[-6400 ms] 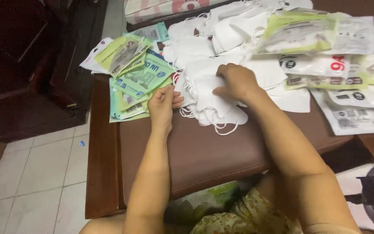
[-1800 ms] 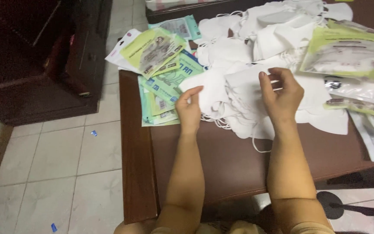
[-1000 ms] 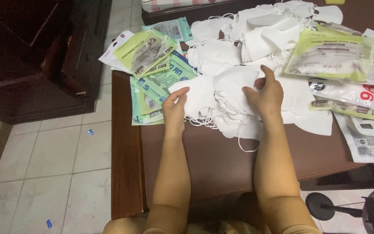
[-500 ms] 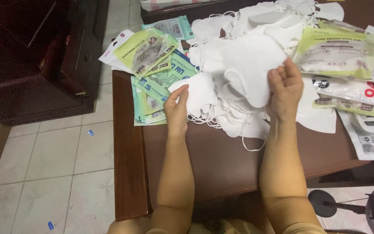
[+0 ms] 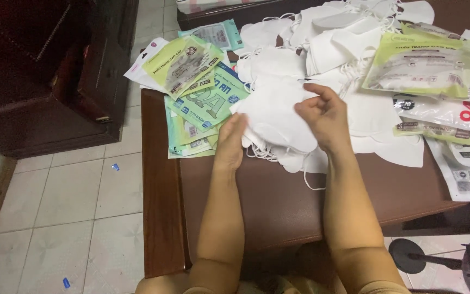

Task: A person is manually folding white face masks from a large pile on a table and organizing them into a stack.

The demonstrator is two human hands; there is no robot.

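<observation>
A white face mask point(image 5: 276, 111) is held up just above the brown wooden table point(image 5: 278, 201), between both hands. My left hand point(image 5: 230, 142) grips its lower left edge with the fingers curled under it. My right hand point(image 5: 325, 117) pinches its right side near the ear loop. Under it lies a small stack of white masks point(image 5: 295, 155) with loose elastic loops hanging toward me. A larger heap of white masks point(image 5: 322, 41) spreads across the far side of the table.
Green and yellow mask packets point(image 5: 191, 92) are fanned out at the table's left edge. More clear and green packets point(image 5: 436, 76) lie on the right. A dark wooden cabinet point(image 5: 50, 71) stands at left on the tiled floor point(image 5: 66, 207). A black stand base point(image 5: 414, 256) sits at bottom right.
My right hand carried a white mask from the right leftward to the middle. My left hand now grips that mask's left edge.
</observation>
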